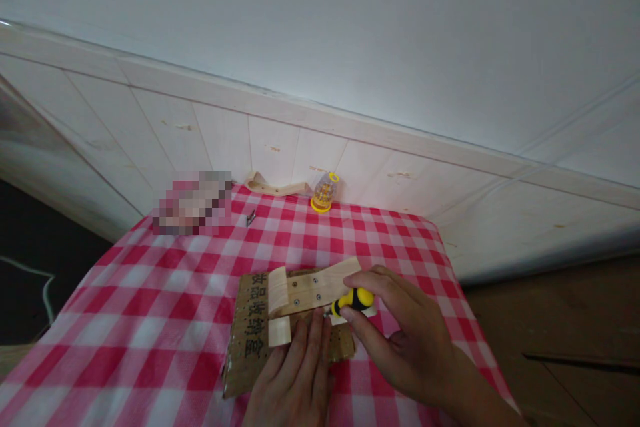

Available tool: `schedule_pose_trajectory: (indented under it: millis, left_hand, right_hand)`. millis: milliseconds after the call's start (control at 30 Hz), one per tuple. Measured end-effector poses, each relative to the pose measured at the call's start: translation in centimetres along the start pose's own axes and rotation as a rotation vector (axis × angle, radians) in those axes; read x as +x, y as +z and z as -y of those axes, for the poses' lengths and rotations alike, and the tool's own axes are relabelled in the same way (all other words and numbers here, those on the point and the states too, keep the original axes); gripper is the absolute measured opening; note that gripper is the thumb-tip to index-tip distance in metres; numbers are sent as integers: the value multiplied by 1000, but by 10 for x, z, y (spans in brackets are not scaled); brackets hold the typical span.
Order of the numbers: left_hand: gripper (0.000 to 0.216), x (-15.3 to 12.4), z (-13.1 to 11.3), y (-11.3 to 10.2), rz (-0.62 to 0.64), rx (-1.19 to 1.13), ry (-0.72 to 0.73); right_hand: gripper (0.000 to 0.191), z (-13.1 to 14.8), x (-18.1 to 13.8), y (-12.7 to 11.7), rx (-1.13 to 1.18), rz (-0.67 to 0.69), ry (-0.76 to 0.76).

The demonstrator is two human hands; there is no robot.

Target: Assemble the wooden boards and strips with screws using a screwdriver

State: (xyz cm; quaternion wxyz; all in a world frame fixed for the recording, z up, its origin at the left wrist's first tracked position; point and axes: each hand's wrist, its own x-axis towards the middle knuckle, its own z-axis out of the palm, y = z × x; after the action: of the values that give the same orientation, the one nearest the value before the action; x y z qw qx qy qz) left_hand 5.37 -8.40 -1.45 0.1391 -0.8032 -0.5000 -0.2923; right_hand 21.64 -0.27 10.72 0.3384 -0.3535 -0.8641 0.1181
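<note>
Gripping screwdriver (356, 297) in right hand (410, 323), one o'clock from flat-fingered left hand (294, 377) on lower wood (279, 331); apparently done: screws (315, 279) in upper wood (306, 290), not lower.

Checked cloth (400, 240) bears cardboard (243, 347), jar (325, 195), curved wood (277, 189)

We have the left hand (295, 380) back up, fingers (313, 347) stretched forward, close together. Our right hand (407, 327) reaches in from lower right, index above, thumb below, pinched in a grip; forearm (480, 387) slanted.
</note>
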Motion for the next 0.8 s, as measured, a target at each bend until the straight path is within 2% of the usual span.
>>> schedule_pose_trajectory:
  millis: [367, 667, 800]
  left_hand:
    - [37, 0, 0, 1, 0, -1, 2]
    - [37, 1, 1, 1, -28, -9, 8]
    - [37, -1, 1, 2, -22, -7, 12]
  right_hand:
    - [25, -1, 0, 5, 66, -37, -14]
    - [17, -4, 2, 4, 37, -54, 16]
    - [12, -2, 2, 6, 2, -62, -18]
